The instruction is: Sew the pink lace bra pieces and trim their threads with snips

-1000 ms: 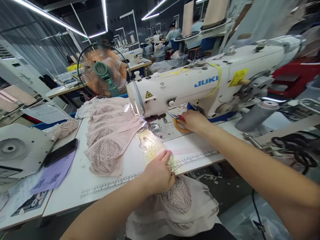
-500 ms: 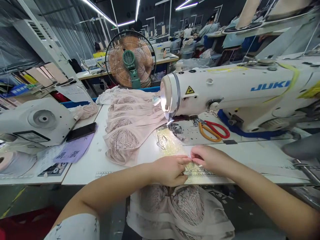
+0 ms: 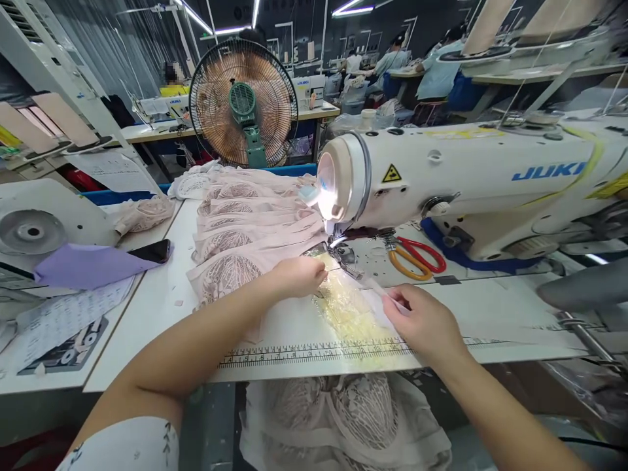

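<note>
My left hand (image 3: 300, 276) is closed just in front of the sewing machine's needle area, beside the pile of beige lace bras (image 3: 230, 239). A thin dark sliver sticks out from its fingertips, too small to name. My right hand (image 3: 426, 322) pinches a narrow white strip (image 3: 377, 288) that runs up toward the presser foot (image 3: 331, 241) of the white sewing machine (image 3: 383, 173). Between the hands, the table has a shiny yellowish patch (image 3: 350, 311). More beige bras (image 3: 363, 418) hang below the table edge.
Scissors with red and orange handles (image 3: 417, 258) lie on the machine bed. A printed ruler (image 3: 294, 354) runs along the front edge. A dark phone (image 3: 152, 251) and purple paper (image 3: 91, 266) lie at left. Behind stands a large fan (image 3: 244, 108); people sit farther back.
My hands were together near the front edge; now they are apart. The left has moved up and left toward the needle, the right to the right with the white strip. The view has shifted slightly.
</note>
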Demonstrator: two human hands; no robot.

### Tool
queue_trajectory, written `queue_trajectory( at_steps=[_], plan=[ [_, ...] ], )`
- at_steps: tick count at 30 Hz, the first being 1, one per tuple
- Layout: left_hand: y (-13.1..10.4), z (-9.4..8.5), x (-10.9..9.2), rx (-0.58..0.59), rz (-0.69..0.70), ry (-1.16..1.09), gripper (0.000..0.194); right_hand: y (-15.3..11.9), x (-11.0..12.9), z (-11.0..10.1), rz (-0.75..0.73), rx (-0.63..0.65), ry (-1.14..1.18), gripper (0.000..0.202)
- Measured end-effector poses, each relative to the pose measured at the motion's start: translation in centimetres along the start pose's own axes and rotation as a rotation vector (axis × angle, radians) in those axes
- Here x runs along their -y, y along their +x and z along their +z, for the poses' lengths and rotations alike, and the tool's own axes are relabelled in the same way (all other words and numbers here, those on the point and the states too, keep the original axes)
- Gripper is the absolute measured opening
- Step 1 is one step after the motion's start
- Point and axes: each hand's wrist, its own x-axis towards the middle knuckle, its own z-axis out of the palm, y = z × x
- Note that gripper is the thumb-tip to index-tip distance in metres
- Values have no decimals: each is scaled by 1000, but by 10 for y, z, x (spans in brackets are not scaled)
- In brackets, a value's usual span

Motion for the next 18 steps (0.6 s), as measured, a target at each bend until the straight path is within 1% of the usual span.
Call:
queue_trajectory(
  at_steps=[3,8,13,18],
  plan=[
    [9,9,4,-37,23,5,31,-3,4,4,9,-52,-14,19],
    [13,24,15,-105,26,-27,32,-6,7,9,-12,-59,-39,21],
    [13,28,18,-126,54,-62,32,-4,10,14,-32,-3,-79,23],
    [13,30,18,-137,62,-67,32,4,14,15,-6,39,-130,23]
  ],
)
